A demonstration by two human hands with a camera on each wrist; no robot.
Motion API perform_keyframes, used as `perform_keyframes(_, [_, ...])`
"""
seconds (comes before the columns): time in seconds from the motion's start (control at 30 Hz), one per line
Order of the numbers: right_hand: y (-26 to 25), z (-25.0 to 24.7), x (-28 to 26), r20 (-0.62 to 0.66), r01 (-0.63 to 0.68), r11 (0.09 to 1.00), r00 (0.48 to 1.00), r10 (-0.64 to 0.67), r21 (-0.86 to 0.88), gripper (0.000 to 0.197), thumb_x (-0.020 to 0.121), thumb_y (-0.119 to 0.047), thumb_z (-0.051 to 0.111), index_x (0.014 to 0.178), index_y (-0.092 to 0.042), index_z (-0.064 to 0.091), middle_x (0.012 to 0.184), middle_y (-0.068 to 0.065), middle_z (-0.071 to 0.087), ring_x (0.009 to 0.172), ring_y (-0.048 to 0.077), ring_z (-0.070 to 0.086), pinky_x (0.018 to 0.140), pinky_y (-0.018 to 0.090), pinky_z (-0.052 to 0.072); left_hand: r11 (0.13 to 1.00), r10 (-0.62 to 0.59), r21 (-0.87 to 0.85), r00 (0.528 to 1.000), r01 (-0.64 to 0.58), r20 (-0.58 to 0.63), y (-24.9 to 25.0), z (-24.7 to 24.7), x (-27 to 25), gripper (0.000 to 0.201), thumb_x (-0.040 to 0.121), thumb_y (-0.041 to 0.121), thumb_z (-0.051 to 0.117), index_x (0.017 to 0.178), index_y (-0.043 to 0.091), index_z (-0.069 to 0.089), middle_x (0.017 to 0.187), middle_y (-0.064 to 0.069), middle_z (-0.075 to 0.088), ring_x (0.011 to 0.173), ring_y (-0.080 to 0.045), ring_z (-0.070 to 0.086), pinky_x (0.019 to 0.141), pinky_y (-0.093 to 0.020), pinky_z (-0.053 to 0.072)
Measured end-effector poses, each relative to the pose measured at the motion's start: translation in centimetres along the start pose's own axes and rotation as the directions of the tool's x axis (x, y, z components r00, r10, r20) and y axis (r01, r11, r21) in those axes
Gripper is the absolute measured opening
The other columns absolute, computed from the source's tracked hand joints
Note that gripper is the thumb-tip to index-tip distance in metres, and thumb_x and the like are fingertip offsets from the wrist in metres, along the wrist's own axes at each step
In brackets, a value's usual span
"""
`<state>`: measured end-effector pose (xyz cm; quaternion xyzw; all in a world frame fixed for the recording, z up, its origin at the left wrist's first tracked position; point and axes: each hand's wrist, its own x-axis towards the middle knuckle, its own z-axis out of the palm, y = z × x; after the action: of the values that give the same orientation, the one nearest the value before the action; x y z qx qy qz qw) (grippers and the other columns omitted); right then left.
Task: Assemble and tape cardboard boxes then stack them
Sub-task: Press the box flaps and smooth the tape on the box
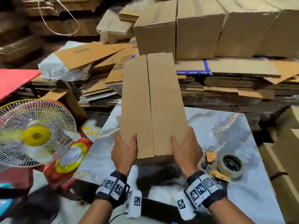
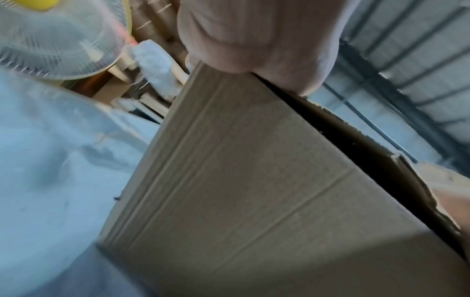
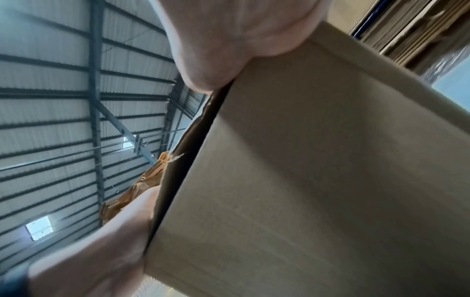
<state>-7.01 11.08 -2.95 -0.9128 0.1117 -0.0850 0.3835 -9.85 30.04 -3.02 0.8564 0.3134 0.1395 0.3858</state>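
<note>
Both hands [image 1: 124, 148] [image 1: 186, 147] grip box [image 1: 153, 102] edges, seemingly untaped.

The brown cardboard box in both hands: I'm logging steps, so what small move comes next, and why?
Probably set the brown cardboard box down on the grey marbled tabletop and reach for the tape dispenser. The left hand and right hand hold the flaps shut, but the centre seam looks untaped.

Warehouse or packing shed, cardboard stock on all sides.

Flattened cartons [image 1: 226, 84] lay in deep piles; made-up boxes [image 1: 199, 28] stood in a row behind them. Roof [image 3: 63, 90] was corrugated sheet on steel trusses, with small skylights. A marble-patterned table [image 1: 234, 135] carried a tape dispenser [image 1: 229, 164]; a fan [image 1: 34, 135] stood beside it.
</note>
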Motion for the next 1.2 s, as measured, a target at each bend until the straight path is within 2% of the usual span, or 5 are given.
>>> perform_keyframes(0.3, [3.8, -2.1, 0.7, 0.093, 0.022, 0.997, 0.995, -0.028, 0.068, 0.073, 0.089, -0.054, 0.067, 0.142, -0.015, 0.033, 0.133, 0.011, 0.061, 0.113, 0.037, 0.062, 0.089, 0.044, 0.052, 0.920, 0.123, 0.344, 0.972, -0.187, 0.200, 1.2, 0.2, -1.0, 0.086, 0.100, 0.060, 0.039, 0.160, 0.027, -0.011, 0.140, -0.024, 0.050, 0.119, -0.043, 0.056, 0.090, -0.047, 0.045])
perform_keyframes(0.53, [6.0, -4.8, 0.9, 0.168, 0.145, 0.989, 0.975, -0.143, 0.005, 0.066, 0.088, -0.055, 0.067, 0.138, -0.017, 0.046, 0.124, 0.009, 0.067, 0.110, 0.037, 0.062, 0.086, 0.040, 0.048, 0.913, 0.075, 0.389, 0.987, -0.126, 0.144, 0.0, -0.1, -7.4, 0.085, 0.098, 0.067, 0.032, 0.160, 0.022, -0.006, 0.132, -0.023, 0.056, 0.109, -0.043, 0.060, 0.082, -0.044, 0.045])
perform_keyframes(0.67, [6.2, -4.8, 2.0, 0.260, 0.255, 0.967, 0.935, -0.240, -0.022, 0.048, 0.091, -0.054, 0.054, 0.124, -0.020, 0.059, 0.109, 0.007, 0.071, 0.101, 0.037, 0.064, 0.084, 0.042, 0.051, 0.867, 0.086, 0.476, 0.985, -0.149, 0.151, -0.4, -0.1, -10.0, 0.085, 0.096, 0.070, 0.031, 0.161, 0.020, 0.007, 0.160, -0.027, 0.019, 0.148, -0.044, 0.021, 0.116, -0.058, 0.027])
perform_keyframes(0.93, [5.6, -3.9, 5.0, 0.323, 0.311, 0.949, 0.904, -0.279, -0.050, 0.048, 0.090, -0.048, 0.045, 0.125, -0.020, 0.062, 0.108, 0.012, 0.072, 0.101, 0.038, 0.063, 0.085, 0.043, 0.053, 0.390, 0.471, 0.393, 0.547, -0.833, 0.692, 2.5, 2.7, -7.4, 0.107, 0.076, 0.093, 0.001, 0.160, 0.028, -0.012, 0.167, -0.011, -0.019, 0.153, -0.033, -0.019, 0.121, -0.059, 0.009])
perform_keyframes(1.2, [11.2, -4.4, 6.1, 0.206, -0.252, 0.817, 0.964, 0.167, 0.518, 0.021, 0.099, -0.028, 0.054, 0.095, -0.017, 0.071, 0.093, 0.002, 0.073, 0.089, 0.025, 0.070, 0.085, 0.044, 0.058, 0.405, 0.419, 0.432, 0.584, -0.806, 0.696, 3.7, 4.5, -5.5, 0.098, 0.080, 0.087, 0.005, 0.162, 0.033, -0.003, 0.170, -0.005, -0.008, 0.156, -0.031, -0.005, 0.123, -0.051, 0.004])
